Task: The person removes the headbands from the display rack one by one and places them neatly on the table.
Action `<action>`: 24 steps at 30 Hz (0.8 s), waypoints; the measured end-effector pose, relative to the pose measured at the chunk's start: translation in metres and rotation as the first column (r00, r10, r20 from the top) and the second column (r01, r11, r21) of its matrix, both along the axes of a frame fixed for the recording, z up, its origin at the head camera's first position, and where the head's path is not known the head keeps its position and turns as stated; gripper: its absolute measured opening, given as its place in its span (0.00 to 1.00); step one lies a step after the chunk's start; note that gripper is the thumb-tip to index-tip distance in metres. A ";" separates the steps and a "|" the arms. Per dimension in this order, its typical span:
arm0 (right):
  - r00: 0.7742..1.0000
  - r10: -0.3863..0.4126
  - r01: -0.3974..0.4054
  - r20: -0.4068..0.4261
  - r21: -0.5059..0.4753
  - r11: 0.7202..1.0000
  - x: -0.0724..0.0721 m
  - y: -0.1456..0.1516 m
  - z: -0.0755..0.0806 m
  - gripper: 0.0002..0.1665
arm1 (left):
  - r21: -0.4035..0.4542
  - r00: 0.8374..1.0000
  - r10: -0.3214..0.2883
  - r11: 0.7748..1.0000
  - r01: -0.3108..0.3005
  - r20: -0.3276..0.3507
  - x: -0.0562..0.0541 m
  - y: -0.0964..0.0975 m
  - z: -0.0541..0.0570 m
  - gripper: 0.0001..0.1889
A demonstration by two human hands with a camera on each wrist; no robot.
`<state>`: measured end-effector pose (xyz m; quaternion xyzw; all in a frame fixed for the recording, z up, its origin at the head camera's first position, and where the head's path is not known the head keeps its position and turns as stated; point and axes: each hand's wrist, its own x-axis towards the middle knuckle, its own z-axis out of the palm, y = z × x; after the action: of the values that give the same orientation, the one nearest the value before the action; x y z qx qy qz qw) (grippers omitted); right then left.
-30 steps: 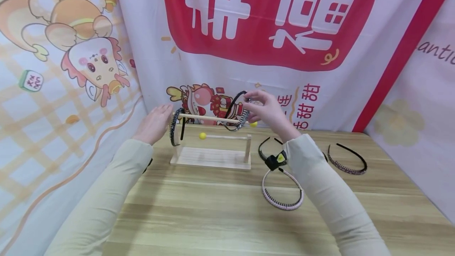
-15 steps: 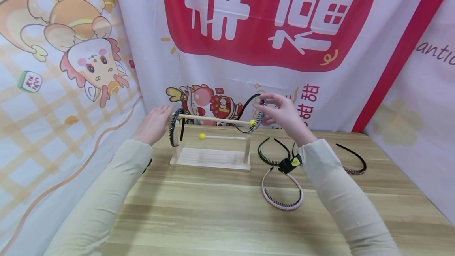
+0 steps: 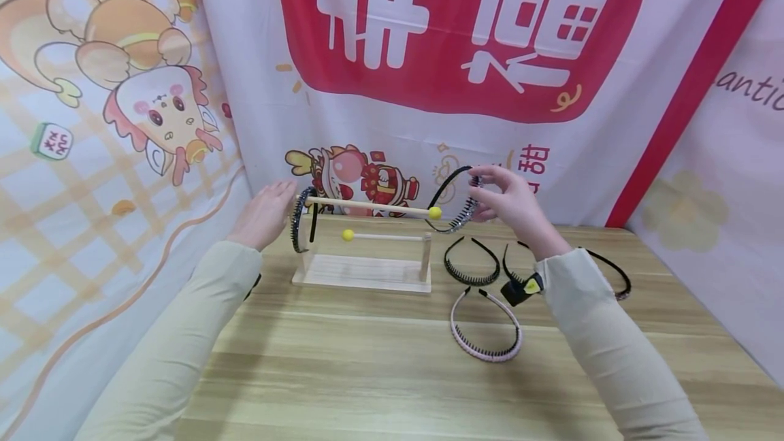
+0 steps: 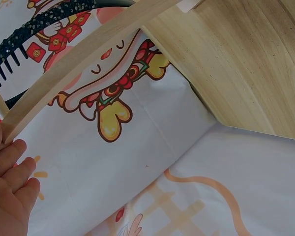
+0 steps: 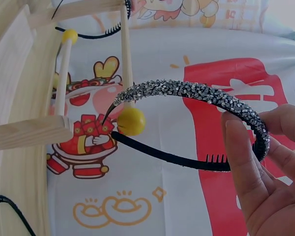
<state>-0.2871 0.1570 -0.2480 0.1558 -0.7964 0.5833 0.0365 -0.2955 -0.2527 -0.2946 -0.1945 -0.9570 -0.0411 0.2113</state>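
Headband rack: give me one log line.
right hand: pinching silver headband near upper yellow ball | left hand: at left end of rack | dark headband: hanging on upper rod

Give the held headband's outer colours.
The headband is sparkly silver and black outside, clearest in the right wrist view.

The silver headband (image 5: 172, 88) looks rough and glittery, the rack (image 3: 361, 272) is smooth, dull wood, and the backdrop (image 3: 459, 90) is cloth.

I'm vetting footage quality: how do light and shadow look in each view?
Head: bright, with a soft shadow on the table beside the left sleeve; left wrist: dimmer, greyish; right wrist: the silver headband glitters.
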 end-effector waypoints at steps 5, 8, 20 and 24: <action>1.000 -0.023 0.023 0.010 -0.004 1.000 0.004 0.009 -0.001 0.26 | -0.014 1.000 0.012 1.000 -0.011 0.019 0.002 0.000 0.002 0.26; 1.000 -0.025 0.025 0.012 -0.013 1.000 0.005 0.015 -0.003 0.25 | -0.021 1.000 0.017 1.000 -0.016 0.024 0.003 0.000 0.002 0.28; 1.000 -0.022 0.022 -0.010 -0.031 0.999 0.013 0.038 -0.010 0.28 | -0.020 1.000 0.012 1.000 -0.011 0.029 0.002 -0.001 0.001 0.29; 0.998 -0.062 0.062 0.005 -0.029 0.998 0.016 0.046 -0.014 0.26 | -0.017 0.999 0.015 1.000 -0.014 0.032 0.002 -0.002 0.002 0.29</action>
<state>-0.2712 0.2028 -0.2617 0.1293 -0.7924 0.5936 0.0552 -0.2935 -0.2542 -0.2930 -0.1887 -0.9619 -0.0349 0.1946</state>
